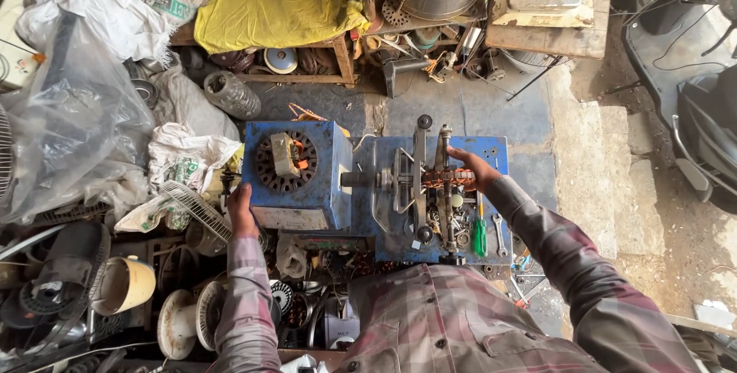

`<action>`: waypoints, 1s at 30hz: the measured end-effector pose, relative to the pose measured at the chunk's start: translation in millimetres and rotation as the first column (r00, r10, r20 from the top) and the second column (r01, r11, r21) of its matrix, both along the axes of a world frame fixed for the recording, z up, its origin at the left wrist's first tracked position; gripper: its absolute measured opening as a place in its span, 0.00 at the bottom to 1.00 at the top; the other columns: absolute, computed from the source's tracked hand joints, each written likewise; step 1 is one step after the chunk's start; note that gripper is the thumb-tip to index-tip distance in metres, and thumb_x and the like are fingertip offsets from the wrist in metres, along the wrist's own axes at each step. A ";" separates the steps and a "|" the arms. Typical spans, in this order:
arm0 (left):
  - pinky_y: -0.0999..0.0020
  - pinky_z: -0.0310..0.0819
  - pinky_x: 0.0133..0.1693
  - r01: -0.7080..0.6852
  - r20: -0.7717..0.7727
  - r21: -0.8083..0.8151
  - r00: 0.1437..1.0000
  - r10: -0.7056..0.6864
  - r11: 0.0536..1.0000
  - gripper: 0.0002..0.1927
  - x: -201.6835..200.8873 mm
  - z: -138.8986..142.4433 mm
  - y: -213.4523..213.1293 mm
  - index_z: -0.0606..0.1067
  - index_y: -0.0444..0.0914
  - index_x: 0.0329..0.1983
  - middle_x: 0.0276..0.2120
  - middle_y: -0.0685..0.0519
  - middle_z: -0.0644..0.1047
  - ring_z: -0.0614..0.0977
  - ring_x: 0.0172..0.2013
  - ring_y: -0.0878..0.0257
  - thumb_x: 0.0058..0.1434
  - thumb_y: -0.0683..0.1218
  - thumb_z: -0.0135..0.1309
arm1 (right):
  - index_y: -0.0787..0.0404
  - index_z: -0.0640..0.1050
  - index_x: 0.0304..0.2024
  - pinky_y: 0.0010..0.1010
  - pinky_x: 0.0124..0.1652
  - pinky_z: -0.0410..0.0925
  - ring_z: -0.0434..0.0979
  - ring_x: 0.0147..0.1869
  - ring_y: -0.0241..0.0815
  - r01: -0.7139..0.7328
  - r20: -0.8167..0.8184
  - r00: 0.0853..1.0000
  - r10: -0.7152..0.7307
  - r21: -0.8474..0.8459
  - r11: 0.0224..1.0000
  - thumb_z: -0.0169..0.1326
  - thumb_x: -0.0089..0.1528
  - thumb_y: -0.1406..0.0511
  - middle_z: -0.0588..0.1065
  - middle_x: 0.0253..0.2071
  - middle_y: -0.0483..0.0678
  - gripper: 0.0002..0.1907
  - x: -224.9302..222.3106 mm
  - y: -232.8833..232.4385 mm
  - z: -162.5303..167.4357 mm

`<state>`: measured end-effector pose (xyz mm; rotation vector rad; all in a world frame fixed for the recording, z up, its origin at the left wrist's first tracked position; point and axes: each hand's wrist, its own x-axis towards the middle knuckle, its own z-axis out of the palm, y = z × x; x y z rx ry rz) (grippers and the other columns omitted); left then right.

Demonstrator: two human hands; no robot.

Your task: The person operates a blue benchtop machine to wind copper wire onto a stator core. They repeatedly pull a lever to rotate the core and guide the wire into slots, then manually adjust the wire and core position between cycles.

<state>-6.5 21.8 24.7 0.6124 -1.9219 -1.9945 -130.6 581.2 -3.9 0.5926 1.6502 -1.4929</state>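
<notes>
Blue winding machine (307,212); copper-orange coil (453,179); yellow cloth (269,12); plaid, seemingly maroon-grey sleeves (246,296).

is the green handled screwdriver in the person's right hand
No, the green-handled screwdriver lies on the blue machine base, while the right hand rests on the copper coil.

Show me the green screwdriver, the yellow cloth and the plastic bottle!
green screwdriver (480,236), head view, on its handle.
yellow cloth (269,11), head view, on its middle.
plastic bottle (232,95), head view, on its side.
</notes>
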 end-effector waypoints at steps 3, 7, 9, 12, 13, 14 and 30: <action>0.64 0.61 0.56 -0.069 0.024 -0.009 0.997 0.069 0.998 0.18 0.0 -1.9 0.3 0.77 0.45 0.47 0.45 0.64 0.77 0.75 0.48 0.69 0.62 0.59 0.60 | 0.57 0.68 0.73 0.55 0.48 0.55 0.70 0.51 0.57 -0.015 0.038 0.999 0.019 -0.108 0.994 0.53 0.62 0.35 0.75 0.53 0.62 0.47 0.5 1.8 -1.8; 0.59 0.55 0.46 0.022 -0.043 -0.051 0.999 -0.024 0.998 0.28 3.2 -3.5 0.5 0.63 0.43 0.23 0.24 0.60 0.62 0.62 0.33 0.61 0.69 0.60 0.63 | 0.51 0.67 0.69 0.51 0.52 0.61 0.74 0.57 0.52 0.004 0.016 1.000 -0.003 -0.020 1.000 0.51 0.57 0.37 0.75 0.56 0.58 0.44 5.0 3.9 1.5; 0.62 0.55 0.45 0.016 -0.023 -0.079 1.000 -0.018 0.997 0.26 3.8 -2.6 0.2 0.63 0.46 0.22 0.23 0.61 0.62 0.62 0.31 0.63 0.66 0.61 0.62 | 0.51 0.65 0.71 0.57 0.56 0.59 0.70 0.60 0.55 0.020 -0.003 1.000 -0.020 -0.001 1.000 0.52 0.59 0.37 0.70 0.59 0.58 0.45 5.6 2.3 3.6; 0.62 0.59 0.47 0.020 -0.016 -0.092 1.000 -0.021 0.996 0.24 3.4 0.6 0.8 0.65 0.46 0.22 0.23 0.61 0.65 0.66 0.31 0.64 0.63 0.62 0.60 | 0.53 0.67 0.71 0.64 0.63 0.56 0.70 0.65 0.64 0.030 0.013 0.999 -0.029 -0.070 0.997 0.53 0.58 0.37 0.70 0.60 0.63 0.46 5.3 -1.5 8.5; 0.62 0.61 0.48 0.023 -0.021 -0.092 0.999 -0.025 0.995 0.24 2.9 1.7 1.2 0.66 0.46 0.22 0.23 0.61 0.66 0.68 0.31 0.64 0.63 0.62 0.60 | 0.55 0.69 0.71 0.65 0.65 0.56 0.71 0.66 0.67 0.031 0.023 0.999 -0.029 -0.110 0.993 0.54 0.58 0.37 0.71 0.60 0.66 0.46 4.8 -2.5 9.9; 0.61 0.61 0.47 0.021 -0.009 -0.075 1.000 -0.022 0.997 0.22 3.0 2.6 1.9 0.67 0.46 0.23 0.23 0.61 0.67 0.68 0.31 0.64 0.62 0.62 0.60 | 0.53 0.67 0.71 0.66 0.66 0.54 0.70 0.67 0.65 0.029 0.019 0.999 -0.028 -0.087 0.996 0.53 0.57 0.37 0.71 0.61 0.64 0.47 4.9 -2.8 11.2; 0.63 0.63 0.53 -0.017 0.016 0.022 1.000 0.017 1.000 0.16 -1.0 7.0 3.7 0.77 0.40 0.37 0.36 0.58 0.74 0.72 0.41 0.64 0.64 0.57 0.60 | 0.42 0.59 0.75 0.72 0.66 0.51 0.49 0.78 0.69 -0.005 -0.019 1.000 0.006 0.005 1.000 0.51 0.54 0.35 0.49 0.76 0.65 0.50 8.6 -3.7 21.1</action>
